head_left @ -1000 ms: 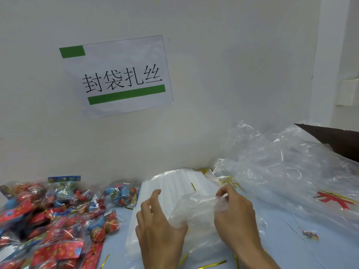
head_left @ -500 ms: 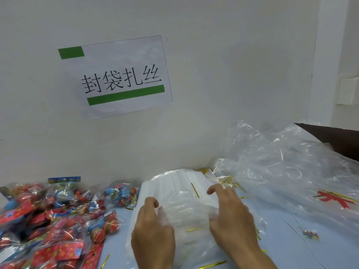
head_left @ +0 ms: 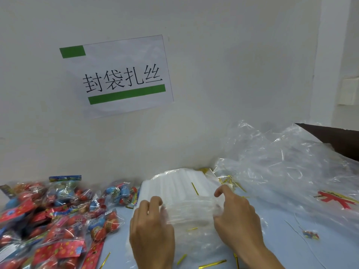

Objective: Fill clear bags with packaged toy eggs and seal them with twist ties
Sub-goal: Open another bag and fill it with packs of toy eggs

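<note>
Crumpled clear sheeting (head_left: 291,171) is lying at right; packaged toy eggs (head_left: 54,216) are piling at left. Between them, a stack of clear bags (head_left: 180,189) is resting on the table (head_left: 281,247). Left hand (head_left: 151,230) and right hand (head_left: 235,216) are each pinching the top bag (head_left: 190,212) with curled fingers. Gold twist ties (head_left: 212,264) are lying scattered nearby.

We are at a packing workstation: a printed sign (head_left: 118,76) with green bars taped to the bare white wall, heaped packaged toy eggs (head_left: 52,216) along the tabletop's (head_left: 291,239) left edge.
</note>
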